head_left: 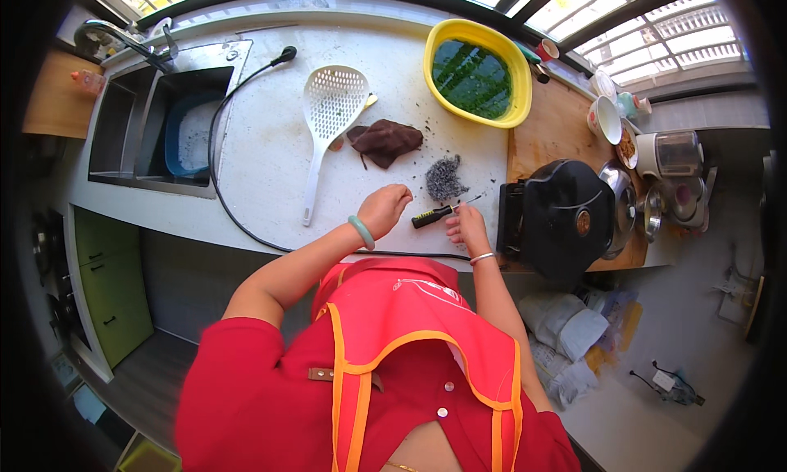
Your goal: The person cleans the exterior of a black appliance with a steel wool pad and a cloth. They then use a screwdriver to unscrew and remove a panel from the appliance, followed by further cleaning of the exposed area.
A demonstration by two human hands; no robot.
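My left hand [384, 211], with a pale green bangle at the wrist, is held over the white counter with its fingers curled together. Whether anything is inside them is hidden. In my right hand [468, 229], the fingers close around the front of a screwdriver [430, 217] with a black and yellow handle; its thin shaft points away to the right. Just beyond it lies a heap of dark grey scraps [443, 178], with crumbs scattered around. A crumpled dark brown cloth [387, 142] rests farther back. Left of the cloth lies a white slotted skimmer [334, 103], its handle toward me.
A yellow basin [429, 62] of water and greens stands at the back. Close on my right is a black rounded electric appliance [566, 210] on a wooden board [541, 128]. A black cord [215, 161] with a plug curves across the counter, near a double sink [152, 177] at left.
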